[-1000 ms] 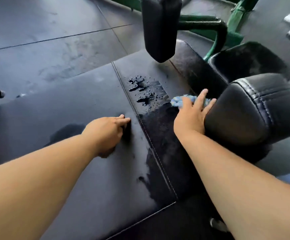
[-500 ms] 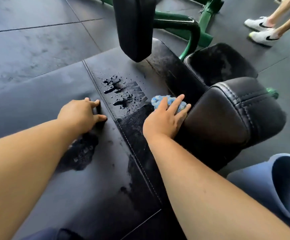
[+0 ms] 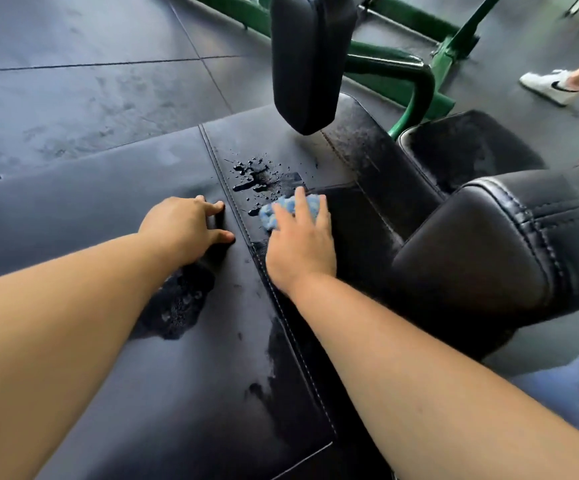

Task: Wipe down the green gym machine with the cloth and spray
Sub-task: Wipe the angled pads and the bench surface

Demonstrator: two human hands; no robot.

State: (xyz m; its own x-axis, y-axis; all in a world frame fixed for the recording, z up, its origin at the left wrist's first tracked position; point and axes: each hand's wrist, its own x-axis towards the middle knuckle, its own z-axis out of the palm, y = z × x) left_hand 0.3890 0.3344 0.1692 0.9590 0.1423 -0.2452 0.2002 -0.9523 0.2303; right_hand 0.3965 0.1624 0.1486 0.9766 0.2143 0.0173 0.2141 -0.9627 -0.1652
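— Where the stitched seam (image 3: 232, 209) divides the smooth black pad (image 3: 177, 393), what lies there?
— Just right of it, beside beaded droplets (image 3: 257, 178), a fluffy blue cloth (image 3: 269, 216) lies pressed under the right hand (image 3: 300, 251), fingers straight and spread. Opposite, the left hand (image 3: 180, 226) rests, fingers loosely bent, gripping nothing. Beyond stands the green tubular frame (image 3: 416, 81).

Cloth (image 3: 275, 213) mostly beneath right hand (image 3: 300, 245)

Bare forearms (image 3: 73, 323), blue-grey garment (image 3: 551, 386)
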